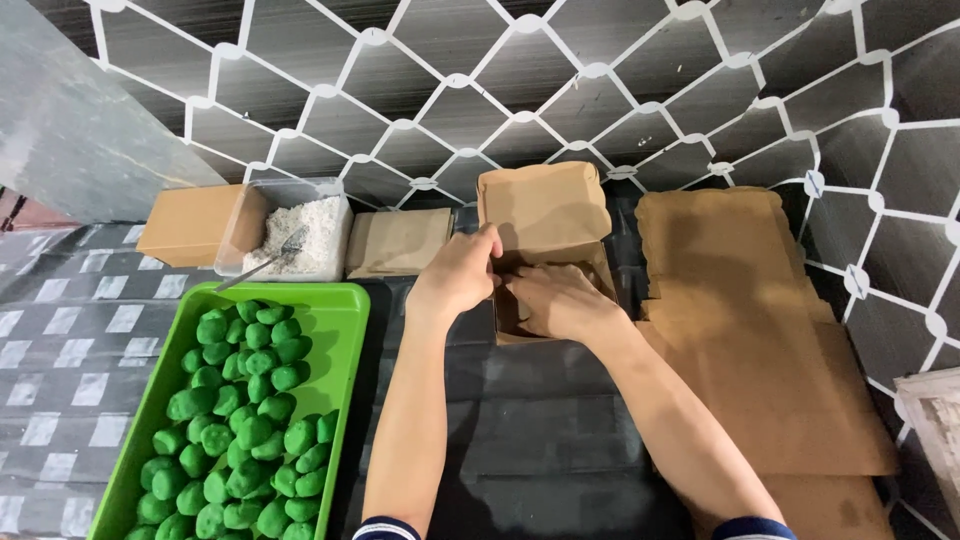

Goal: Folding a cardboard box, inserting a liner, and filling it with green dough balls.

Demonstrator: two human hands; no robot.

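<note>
On my left sits a green tray (345, 300) heaped with green balls (240, 420), filling most of it. Behind the tray I see a clear tub (240, 225) of white powder (305, 235), with a metal scoop (275, 255) resting in it, handle hanging out over the near edge. A closed brown box (185, 225) stands just left of the tub, touching it. Right of the tub lies a stack of folded brown cartons (400, 240). On my far right I see flat cardboard blanks (740, 300) piled up. A wall (560, 90) of dark diamond tiles rises behind everything.
</note>
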